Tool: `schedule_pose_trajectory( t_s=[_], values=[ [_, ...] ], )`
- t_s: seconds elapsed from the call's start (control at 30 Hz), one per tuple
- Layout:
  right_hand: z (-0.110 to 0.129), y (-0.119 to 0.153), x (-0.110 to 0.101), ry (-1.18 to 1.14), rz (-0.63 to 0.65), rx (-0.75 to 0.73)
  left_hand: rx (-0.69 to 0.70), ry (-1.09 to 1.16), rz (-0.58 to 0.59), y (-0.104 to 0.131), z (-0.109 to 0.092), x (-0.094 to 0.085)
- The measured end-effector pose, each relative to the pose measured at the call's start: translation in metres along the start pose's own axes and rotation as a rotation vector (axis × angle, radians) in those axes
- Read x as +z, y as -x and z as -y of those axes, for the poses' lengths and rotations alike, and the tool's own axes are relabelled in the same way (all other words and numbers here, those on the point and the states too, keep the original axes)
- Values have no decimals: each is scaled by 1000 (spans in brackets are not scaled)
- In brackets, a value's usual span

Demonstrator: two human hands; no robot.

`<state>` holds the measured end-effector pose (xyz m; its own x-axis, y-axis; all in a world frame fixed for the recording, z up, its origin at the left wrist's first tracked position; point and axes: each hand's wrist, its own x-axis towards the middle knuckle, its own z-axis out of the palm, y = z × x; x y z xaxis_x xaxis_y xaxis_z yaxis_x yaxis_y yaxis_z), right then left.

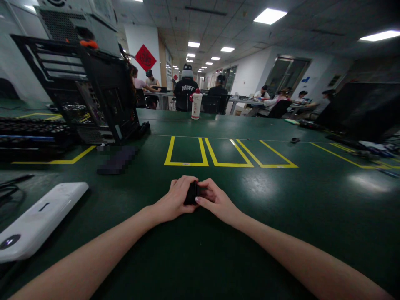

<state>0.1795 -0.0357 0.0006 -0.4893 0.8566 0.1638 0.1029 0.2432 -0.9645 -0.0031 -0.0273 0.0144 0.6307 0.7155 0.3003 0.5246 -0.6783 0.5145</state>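
Observation:
A small black object is between my two hands, above the green table near the middle of the view. My left hand wraps round its left side, fingers curled over the top and thumb below. My right hand touches its right edge with thumb and fingertips in a pinch. What exactly the object is cannot be made out, as the fingers cover much of it.
Yellow tape outlines mark the green table ahead. A black computer case, a blurred dark item and a white device stand or lie left. A cup stands at the far edge; people sit beyond.

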Motion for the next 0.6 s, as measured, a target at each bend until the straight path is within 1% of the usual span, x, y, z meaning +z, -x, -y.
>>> schedule_pose_trajectory(
  t_s=[0.17, 0.3, 0.4, 0.5, 0.6],
  values=[
    [-2, -2, 1, -32, -27, 0, 13, -6, -8, -1, -1, 0],
    [-2, -2, 2, -9, -55, 17, 15, 8, -5, 0, -3, -2],
    [-1, -1, 1, 32, -28, 29, 17, 13, -3, 0, -2, -2],
    [0, 1, 0, 17, 21, -26, 14, 5, -9, 0, 0, 0],
    [2, 2, 1, -4, 15, -35, 10, 1, 6, 0, 0, 0]
  ],
)
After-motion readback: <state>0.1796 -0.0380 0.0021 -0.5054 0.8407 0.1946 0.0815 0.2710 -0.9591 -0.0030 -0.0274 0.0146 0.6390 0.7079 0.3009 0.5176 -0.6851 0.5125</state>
